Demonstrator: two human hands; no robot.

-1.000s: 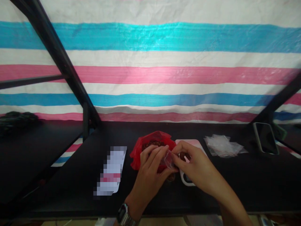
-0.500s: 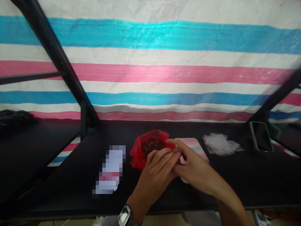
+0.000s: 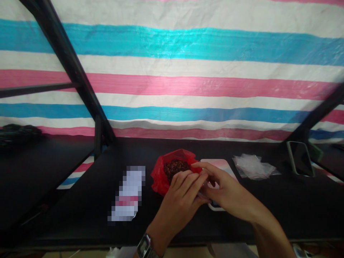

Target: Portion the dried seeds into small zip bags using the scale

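A red plastic bag (image 3: 159, 176) stands with its mouth open, full of small dark brown pieces (image 3: 176, 168) whose kind I cannot tell. My left hand (image 3: 185, 190), with a watch (image 3: 145, 245) on the wrist, is in front of the bag, fingers bent and close together. My right hand (image 3: 224, 184) meets it from the right, its fingers and thumb curved inward. Between them a bit of something thin and translucent shows below the fingertips; most of it is hidden. Under my right hand lies a flat, pale pink and white scale-like device (image 3: 217, 164), partly covered.
Clear plastic bags (image 3: 254, 166) lie in a pile to the right, with a phone (image 3: 300, 158) beyond them. A blurred-out white and pink item (image 3: 129, 190) is on the left of the black table (image 3: 80, 211). Black frame bars (image 3: 77, 75) and a striped sheet (image 3: 188, 86) stand behind.
My hands have parted slightly at the fingers, and a little more of the translucent thing and the flat device shows. The whole view has shifted slightly.
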